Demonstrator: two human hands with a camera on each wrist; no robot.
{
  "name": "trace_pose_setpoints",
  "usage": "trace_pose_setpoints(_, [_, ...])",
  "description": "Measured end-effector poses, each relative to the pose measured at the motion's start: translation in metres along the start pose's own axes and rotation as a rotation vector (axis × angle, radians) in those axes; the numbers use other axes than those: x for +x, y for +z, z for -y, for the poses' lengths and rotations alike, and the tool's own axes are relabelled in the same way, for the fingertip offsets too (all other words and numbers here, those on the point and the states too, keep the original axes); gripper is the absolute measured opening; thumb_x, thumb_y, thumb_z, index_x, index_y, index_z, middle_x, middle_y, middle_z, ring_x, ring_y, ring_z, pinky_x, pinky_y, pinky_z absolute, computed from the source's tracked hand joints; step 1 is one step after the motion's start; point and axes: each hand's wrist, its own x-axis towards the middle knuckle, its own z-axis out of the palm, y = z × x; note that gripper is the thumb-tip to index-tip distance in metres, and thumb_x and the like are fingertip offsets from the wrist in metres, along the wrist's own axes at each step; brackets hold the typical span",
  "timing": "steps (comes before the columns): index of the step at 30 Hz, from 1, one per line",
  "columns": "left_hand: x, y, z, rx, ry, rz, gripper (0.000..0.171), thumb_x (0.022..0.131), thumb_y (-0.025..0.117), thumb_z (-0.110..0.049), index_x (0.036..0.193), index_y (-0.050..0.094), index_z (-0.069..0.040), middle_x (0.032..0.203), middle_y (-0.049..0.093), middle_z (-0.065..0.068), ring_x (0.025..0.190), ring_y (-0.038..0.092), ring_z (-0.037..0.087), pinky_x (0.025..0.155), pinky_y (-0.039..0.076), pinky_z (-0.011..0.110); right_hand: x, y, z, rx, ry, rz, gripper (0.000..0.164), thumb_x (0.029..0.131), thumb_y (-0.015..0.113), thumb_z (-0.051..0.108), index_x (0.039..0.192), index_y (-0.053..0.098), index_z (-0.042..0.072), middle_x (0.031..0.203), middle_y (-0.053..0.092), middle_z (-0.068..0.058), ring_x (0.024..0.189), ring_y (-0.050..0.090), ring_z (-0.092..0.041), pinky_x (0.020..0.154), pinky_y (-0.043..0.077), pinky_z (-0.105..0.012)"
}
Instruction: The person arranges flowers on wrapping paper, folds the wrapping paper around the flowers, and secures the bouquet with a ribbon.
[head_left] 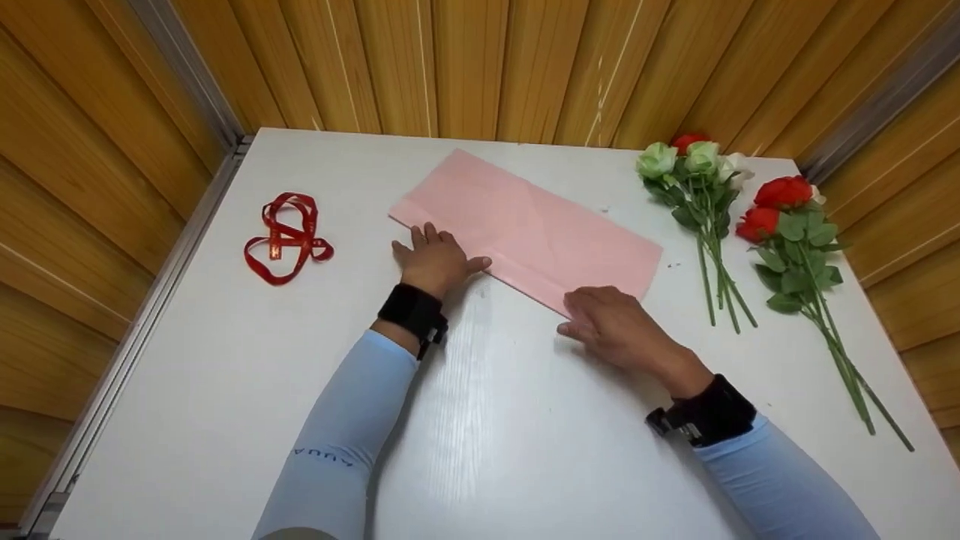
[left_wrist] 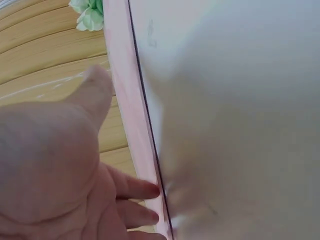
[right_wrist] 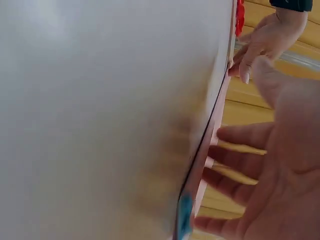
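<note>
A folded pink sheet of paper [head_left: 517,217] lies slantwise on the white table, its long near edge facing me. My left hand [head_left: 435,262] rests at the left part of that edge, fingers spread and thumb stretched out to the right along it. In the left wrist view the fingertips [left_wrist: 150,190] touch the pink border. Toward the right end of the same edge, my right hand [head_left: 619,326] lies with its fingers on the paper and its thumb just off it. The right wrist view shows these fingers [right_wrist: 240,160] fairly straight and apart, touching the sheet's edge.
A loosely looped red ribbon [head_left: 289,240] lies at the left. On the right are a bunch of green, white and red roses [head_left: 701,195] and a second bunch with red roses [head_left: 795,247], stems toward me. Wooden panels [head_left: 465,67] stand behind the table [head_left: 187,420].
</note>
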Motion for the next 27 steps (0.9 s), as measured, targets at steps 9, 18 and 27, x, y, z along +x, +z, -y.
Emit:
trace_pose_setpoints(9, [-0.002,0.005,-0.029,0.065,0.012,-0.018,0.111,0.097,0.041,-0.081,0.166,0.019,0.002,0.172,0.017,0.028,0.161,0.015,0.046,0.124,0.025,0.068,0.019,-0.032,-0.083,0.120,0.358,-0.025,0.104,0.107,0.050,0.058,0.162,0.001,-0.015,0.169,0.001,-0.040,0.157,0.001,-0.059,0.127,0.005,-0.066])
trace_pose_setpoints(18, [-0.002,0.012,-0.032,0.030,0.026,0.035,0.111,0.097,0.043,-0.080,0.167,0.015,0.002,0.173,0.013,0.028,0.162,0.011,0.045,0.125,0.022,0.067,0.033,-0.022,-0.078,-0.021,0.445,0.114,0.115,0.103,0.034,0.076,0.161,-0.006,-0.015,0.169,-0.011,-0.038,0.157,-0.015,-0.056,0.118,-0.010,-0.079])
trace_pose_setpoints(27, [0.004,0.013,-0.028,-0.035,0.033,0.075,0.111,0.098,0.046,-0.078,0.168,0.009,0.001,0.175,0.006,0.026,0.164,0.002,0.042,0.127,0.015,0.067,0.034,-0.013,-0.061,-0.072,0.334,0.074,0.087,0.112,0.036,0.051,0.163,0.006,-0.013,0.171,0.001,-0.035,0.160,-0.006,-0.053,0.118,-0.006,-0.080])
